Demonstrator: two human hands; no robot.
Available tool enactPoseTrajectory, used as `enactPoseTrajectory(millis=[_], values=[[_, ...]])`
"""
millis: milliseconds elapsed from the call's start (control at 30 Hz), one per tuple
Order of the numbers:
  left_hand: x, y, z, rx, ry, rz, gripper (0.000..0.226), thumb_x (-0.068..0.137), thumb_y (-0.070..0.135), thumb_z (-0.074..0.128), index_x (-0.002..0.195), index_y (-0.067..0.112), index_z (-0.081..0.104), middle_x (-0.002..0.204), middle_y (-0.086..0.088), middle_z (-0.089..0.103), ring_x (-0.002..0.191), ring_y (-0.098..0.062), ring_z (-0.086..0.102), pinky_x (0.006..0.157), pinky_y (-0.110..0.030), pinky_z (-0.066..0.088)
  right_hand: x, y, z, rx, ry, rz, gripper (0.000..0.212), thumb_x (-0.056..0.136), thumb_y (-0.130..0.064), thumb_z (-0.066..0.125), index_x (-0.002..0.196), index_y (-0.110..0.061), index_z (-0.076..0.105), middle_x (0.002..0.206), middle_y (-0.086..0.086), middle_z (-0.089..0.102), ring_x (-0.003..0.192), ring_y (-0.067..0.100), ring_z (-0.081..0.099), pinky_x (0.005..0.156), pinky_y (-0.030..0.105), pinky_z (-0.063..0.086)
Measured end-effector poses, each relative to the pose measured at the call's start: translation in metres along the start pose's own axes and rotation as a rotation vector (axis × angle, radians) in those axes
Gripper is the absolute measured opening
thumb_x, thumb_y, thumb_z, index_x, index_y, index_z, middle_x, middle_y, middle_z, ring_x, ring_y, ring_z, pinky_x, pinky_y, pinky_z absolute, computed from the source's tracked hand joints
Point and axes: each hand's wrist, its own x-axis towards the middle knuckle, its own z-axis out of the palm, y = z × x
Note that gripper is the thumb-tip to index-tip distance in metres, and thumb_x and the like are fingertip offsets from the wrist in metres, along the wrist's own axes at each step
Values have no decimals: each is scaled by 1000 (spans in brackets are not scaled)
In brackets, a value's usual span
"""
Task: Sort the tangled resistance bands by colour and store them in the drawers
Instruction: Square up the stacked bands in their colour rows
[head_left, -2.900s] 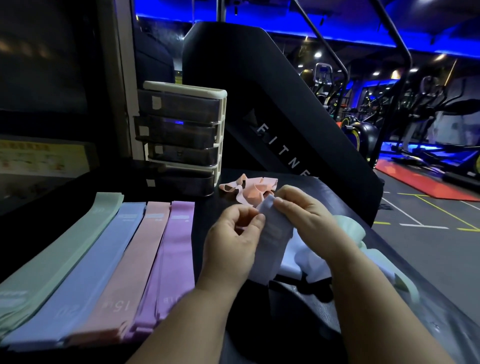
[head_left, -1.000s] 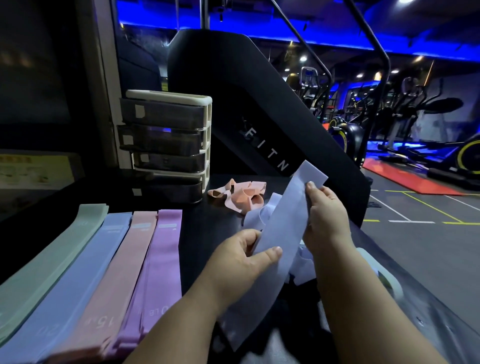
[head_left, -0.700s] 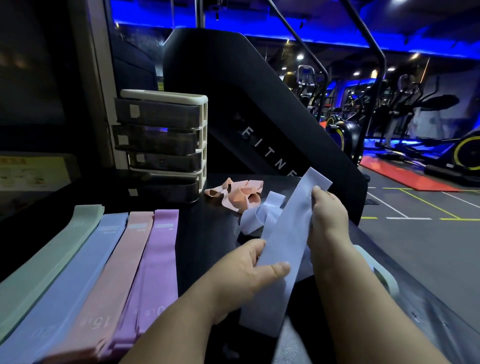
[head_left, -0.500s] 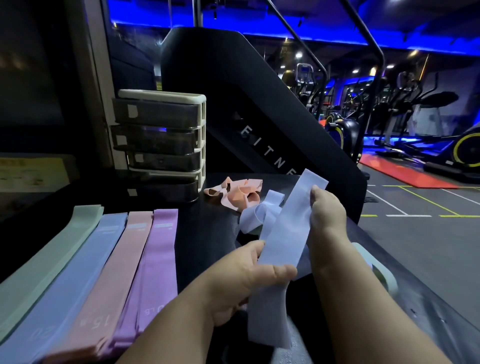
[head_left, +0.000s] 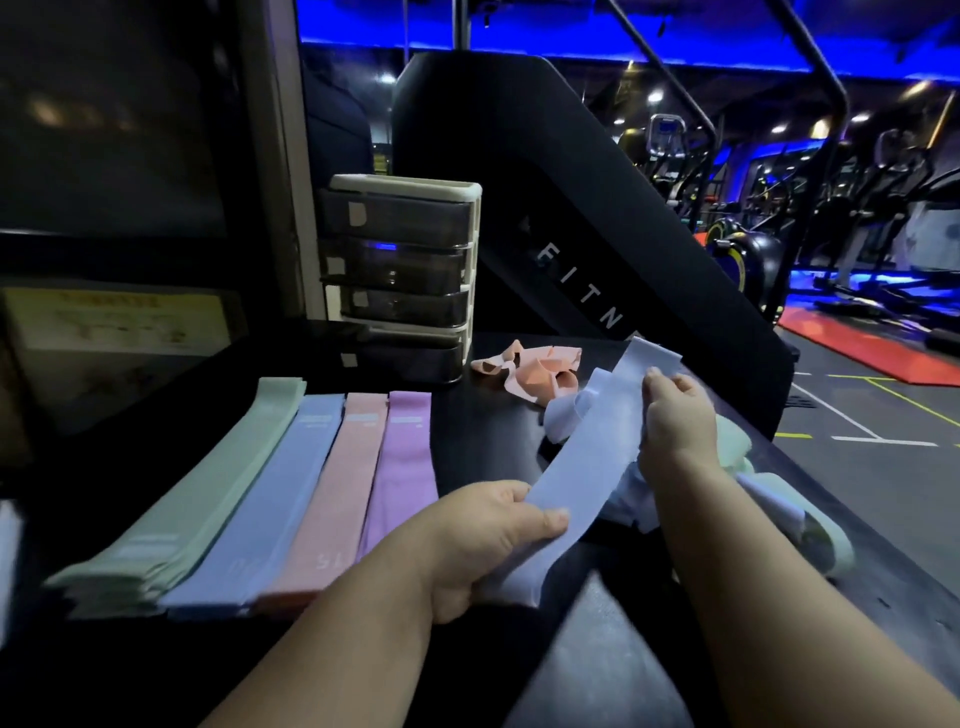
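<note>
Head view: you hold the pale blue flat fabric resistance band (head_left: 582, 467) above the black tabletop (head_left: 488, 436), slanted between both hands. Your left hand (head_left: 488, 545) pinches its near end, thumb on top. Your right hand (head_left: 675, 415) grips its far portion, fingers curled round the edge.

Treat the band as light, soft and limp. Expect it to sag and fold wherever it is unsupported, so hold it near both ends and keep it lightly taut. A knotted loop of similar blue fabric (head_left: 566, 415) lies just beside it; whether the two are joined cannot be told.

The sorted blue pile (head_left: 270, 499) lies at your left, between the mint green pile (head_left: 208, 488) and the pink pile (head_left: 337, 483). Open tabletop separates that row from your hands. The right table edge runs close beside your right forearm, and a loose pale green band (head_left: 821, 530) lies near it; avoid sweeping it off. The cream-framed drawer unit (head_left: 400, 270) stands at the rear, behind the row.
</note>
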Motion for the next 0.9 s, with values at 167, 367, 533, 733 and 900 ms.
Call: enactPoseTrajectory(millis=[167, 367, 533, 733, 900], values=[[-29, -6, -25, 148, 63, 32, 10, 100, 17, 50, 90, 14, 51, 64, 1, 51, 43, -6, 35, 41, -16, 23, -7, -3, 15, -162, 14, -100, 27, 87, -26, 52, 63, -18, 41, 58, 3, 43, 56, 19, 39, 53, 29, 31], [-60, -8, -55, 306, 149, 72, 24, 91, 22, 52, 105, 3, 56, 79, -9, 62, 49, -13, 45, 44, -20, 31, -23, -11, 49, -180, -172, -42, 29, 90, -10, 53, 62, -15, 46, 51, -3, 44, 44, 11, 37, 37, 17, 29], [-90, -9, -86, 383, 221, 104, 27, 84, 31, 56, 86, 4, 61, 65, -1, 65, 47, -12, 55, 43, -19, 38, -43, -13, 102, -136, -374, 85, 23, 92, 1, 55, 71, -7, 55, 49, 0, 43, 37, 8, 39, 35, 16, 30], [-112, -19, -128, 422, 417, 161, 18, 63, 33, 49, 63, 15, 52, 58, 6, 50, 60, -16, 45, 62, -37, 43, -53, -9, 176, -132, -400, 294, 19, 90, 7, 56, 80, -9, 52, 58, 5, 45, 35, 9, 46, 35, 16, 36], [-124, -28, -155, 476, 522, 161, 8, 72, 31, 57, 78, 27, 60, 65, 7, 63, 62, -14, 58, 70, -35, 53, -59, -3, 222, -224, -441, 321, 18, 84, 13, 48, 78, -3, 53, 64, 11, 46, 55, 20, 49, 45, 24, 45]])
